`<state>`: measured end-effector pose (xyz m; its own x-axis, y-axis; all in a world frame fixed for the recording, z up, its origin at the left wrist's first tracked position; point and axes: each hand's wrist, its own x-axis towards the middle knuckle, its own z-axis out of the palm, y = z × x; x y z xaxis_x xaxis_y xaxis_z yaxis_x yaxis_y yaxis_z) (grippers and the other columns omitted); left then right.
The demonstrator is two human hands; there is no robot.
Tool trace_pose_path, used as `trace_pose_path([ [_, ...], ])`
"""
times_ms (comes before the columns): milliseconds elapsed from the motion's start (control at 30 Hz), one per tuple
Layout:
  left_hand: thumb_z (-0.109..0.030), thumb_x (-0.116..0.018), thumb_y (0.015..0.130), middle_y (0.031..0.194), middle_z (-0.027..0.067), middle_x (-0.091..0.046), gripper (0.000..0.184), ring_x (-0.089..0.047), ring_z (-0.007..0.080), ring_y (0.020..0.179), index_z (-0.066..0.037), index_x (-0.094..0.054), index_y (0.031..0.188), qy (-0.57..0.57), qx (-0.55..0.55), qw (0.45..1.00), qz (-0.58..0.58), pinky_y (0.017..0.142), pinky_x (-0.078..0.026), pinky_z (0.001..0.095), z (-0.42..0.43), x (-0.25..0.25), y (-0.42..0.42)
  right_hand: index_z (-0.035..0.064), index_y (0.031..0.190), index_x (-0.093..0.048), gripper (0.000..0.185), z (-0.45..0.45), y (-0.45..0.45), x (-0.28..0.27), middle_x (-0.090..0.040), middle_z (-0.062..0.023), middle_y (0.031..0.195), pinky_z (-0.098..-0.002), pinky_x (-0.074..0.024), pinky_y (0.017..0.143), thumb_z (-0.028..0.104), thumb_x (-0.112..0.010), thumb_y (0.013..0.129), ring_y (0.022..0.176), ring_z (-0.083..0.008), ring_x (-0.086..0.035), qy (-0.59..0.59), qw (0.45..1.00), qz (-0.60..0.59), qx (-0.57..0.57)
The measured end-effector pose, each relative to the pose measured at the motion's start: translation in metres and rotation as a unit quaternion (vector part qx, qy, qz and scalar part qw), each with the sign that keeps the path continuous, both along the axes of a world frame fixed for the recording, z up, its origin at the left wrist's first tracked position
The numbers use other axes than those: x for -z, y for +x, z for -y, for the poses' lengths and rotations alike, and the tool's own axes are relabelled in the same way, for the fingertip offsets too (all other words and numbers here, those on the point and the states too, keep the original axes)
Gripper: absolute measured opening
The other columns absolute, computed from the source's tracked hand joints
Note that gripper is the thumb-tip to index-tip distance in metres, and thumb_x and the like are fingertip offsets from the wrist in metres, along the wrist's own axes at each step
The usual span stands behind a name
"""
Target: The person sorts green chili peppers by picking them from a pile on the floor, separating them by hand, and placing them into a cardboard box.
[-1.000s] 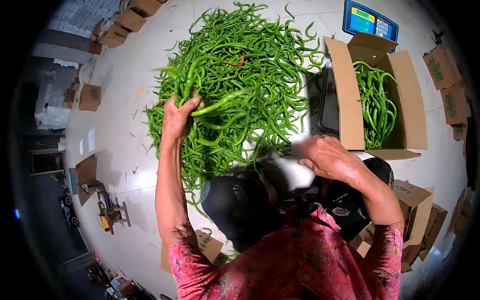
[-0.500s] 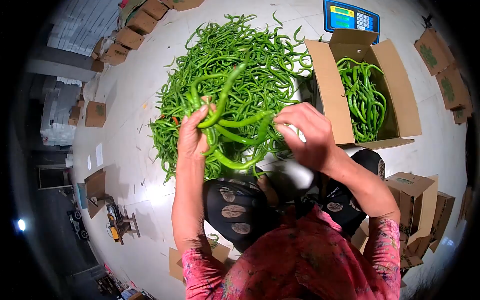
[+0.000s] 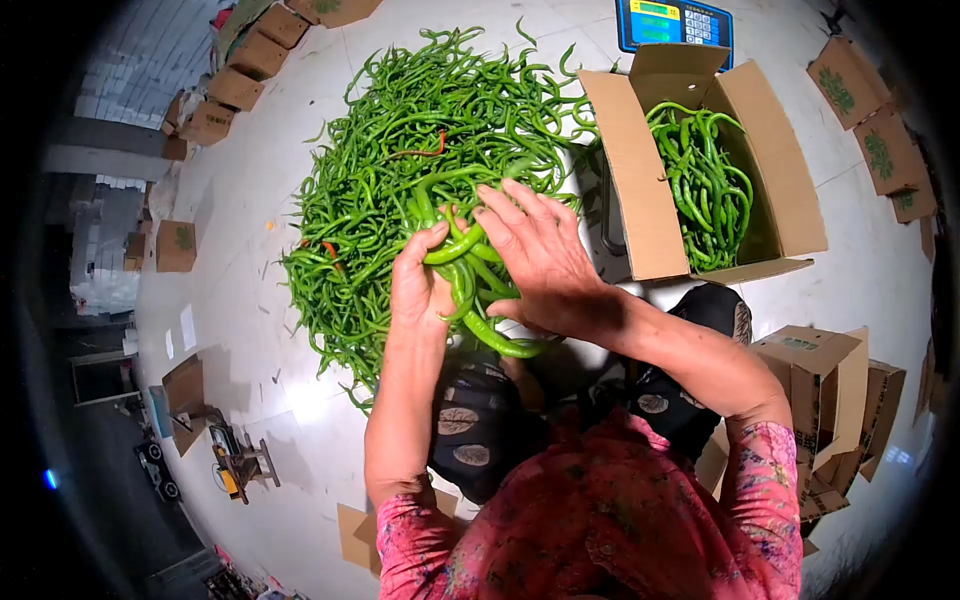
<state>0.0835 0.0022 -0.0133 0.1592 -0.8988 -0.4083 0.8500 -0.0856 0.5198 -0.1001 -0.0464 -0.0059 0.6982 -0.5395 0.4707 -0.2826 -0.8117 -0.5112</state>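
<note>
My left hand [image 3: 420, 278] is closed around a bunch of long green chili peppers [image 3: 462, 275], whose curved ends stick out to the right. Against the right side of that bunch lies my right hand [image 3: 550, 262], its fingers stretched out and partly over the peppers. Beneath and beyond both hands spreads a large pile of green chili peppers [image 3: 400, 120] on the floor. A red pepper [image 3: 441, 143] lies on top of it. To the right stands an open cardboard box [image 3: 640, 180], with more green chili peppers [image 3: 705, 190] inside.
A blue digital scale [image 3: 675, 25] is behind the open box. Cardboard cartons [image 3: 815, 390] are stacked at the right, near my elbow. More boxes [image 3: 860, 85] line the far right and upper left. A small wooden stool-like item [image 3: 235, 458] stands at the lower left.
My right hand has moved left onto the bunch, and its fingers have straightened. The bunch is more gathered near my left hand. The view has shifted slightly, and a red pepper now shows on the pile.
</note>
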Motion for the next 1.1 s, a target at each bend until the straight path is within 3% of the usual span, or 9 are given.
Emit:
trace_pose_path([
  [167, -0.021, -0.061, 0.091, 0.093, 0.011, -0.064, 0.032, -0.064, 0.0225, 0.085, -0.001, -0.056, 0.115, -0.04, 0.037, 0.998, 0.003, 0.076, -0.055, 0.0369, -0.004, 0.005, -0.001, 0.0, 0.117, -0.049, 0.053, 0.005, 0.006, 0.016, -0.057, -0.0167, 0.113, -0.0469, -0.0357, 0.097, 0.013, -0.069, 0.069, 0.114, -0.034, -0.051, -0.088, 0.994, -0.06, 0.013],
  [267, -0.043, -0.065, 0.089, 0.095, 0.0094, -0.064, 0.052, -0.064, 0.0215, 0.084, -0.002, -0.055, 0.12, -0.055, 0.016, 0.998, 0.007, 0.075, -0.055, 0.0372, -0.005, 0.001, -0.011, 0.0002, 0.103, -0.051, 0.032, 0.007, 0.003, 0.0, -0.062, -0.014, 0.087, -0.0463, -0.0444, 0.082, 0.009, -0.059, 0.074, 0.088, -0.0353, -0.06, 0.158, 0.985, -0.066, -0.02],
  [367, -0.038, -0.072, 0.084, 0.101, 0.0079, -0.063, 0.055, -0.062, 0.0201, 0.086, -0.005, -0.054, 0.125, -0.081, 0.02, 0.996, -0.033, 0.074, -0.053, 0.0354, -0.004, 0.002, -0.005, -0.0028, 0.116, -0.045, 0.036, 0.015, 0.007, -0.002, -0.061, -0.0109, 0.079, -0.041, -0.0487, 0.068, 0.016, -0.054, 0.086, 0.075, -0.0271, -0.062, 0.38, 0.916, 0.119, -0.043],
  [500, -0.007, -0.063, 0.087, 0.096, 0.0092, -0.059, 0.046, -0.055, 0.0153, 0.075, -0.001, -0.048, 0.13, -0.054, 0.063, 0.994, 0.073, 0.063, -0.049, 0.0283, -0.011, 0.003, 0.007, -0.0007, 0.124, -0.045, 0.039, 0.048, -0.022, -0.004, -0.053, -0.0043, 0.083, -0.0277, -0.0474, 0.062, 0.011, -0.05, 0.088, 0.067, -0.0108, -0.051, 0.637, 0.704, 0.311, -0.053],
  [600, -0.003, -0.06, 0.086, 0.092, 0.0106, -0.059, 0.046, -0.057, 0.0165, 0.073, 0.0, -0.047, 0.13, -0.009, 0.05, 0.99, 0.135, 0.06, -0.052, 0.0277, -0.013, -0.001, 0.002, 0.0021, 0.125, -0.046, 0.035, 0.06, -0.049, -0.025, -0.057, -0.0053, 0.087, -0.0253, -0.0477, 0.06, 0.01, -0.051, 0.091, 0.068, -0.0086, -0.052, 0.6, 0.715, 0.359, 0.005],
  [700, -0.003, -0.062, 0.083, 0.089, 0.0107, -0.059, 0.051, -0.058, 0.0168, 0.074, 0.003, -0.045, 0.131, -0.026, 0.055, 0.975, 0.214, 0.062, -0.053, 0.0264, -0.015, -0.006, -0.001, 0.0041, 0.127, -0.046, 0.036, 0.071, -0.082, -0.06, -0.061, -0.007, 0.089, -0.024, -0.0497, 0.057, 0.008, -0.05, 0.092, 0.064, -0.0094, -0.055, 0.432, 0.817, 0.344, 0.163],
  [900, -0.01, -0.061, 0.083, 0.085, 0.0131, -0.06, 0.048, -0.057, 0.0192, 0.068, 0.006, -0.047, 0.126, -0.149, 0.11, 0.972, 0.142, 0.061, -0.046, 0.0293, -0.016, -0.019, -0.004, 0.0031, 0.131, -0.048, 0.046, 0.126, -0.13, -0.041, -0.064, -0.0188, 0.11, -0.0404, -0.0482, 0.087, 0.022, -0.059, 0.09, 0.098, -0.0302, -0.063, -0.152, 0.912, 0.061, 0.376],
  [1000, -0.015, -0.061, 0.084, 0.081, 0.0146, -0.06, 0.048, -0.056, 0.0197, 0.062, 0.008, -0.048, 0.123, -0.194, 0.143, 0.964, 0.109, 0.058, -0.046, 0.0288, -0.016, -0.02, -0.006, 0.0014, 0.127, -0.052, 0.043, 0.109, -0.129, -0.036, -0.061, -0.0216, 0.118, -0.0419, -0.047, 0.09, 0.022, -0.06, 0.09, 0.106, -0.0334, -0.06, -0.039, 0.95, 0.057, 0.304],
  [1100, -0.018, -0.063, 0.083, 0.081, 0.0149, -0.061, 0.049, -0.056, 0.0191, 0.062, 0.008, -0.05, 0.121, -0.18, 0.164, 0.956, 0.162, 0.059, -0.046, 0.0278, -0.016, -0.018, -0.008, 0.001, 0.108, -0.066, 0.03, 0.074, -0.103, -0.048, -0.069, -0.0102, 0.098, -0.0317, -0.0492, 0.081, 0.025, -0.062, 0.09, 0.091, -0.0167, -0.063, 0.357, 0.922, 0.108, 0.099],
])
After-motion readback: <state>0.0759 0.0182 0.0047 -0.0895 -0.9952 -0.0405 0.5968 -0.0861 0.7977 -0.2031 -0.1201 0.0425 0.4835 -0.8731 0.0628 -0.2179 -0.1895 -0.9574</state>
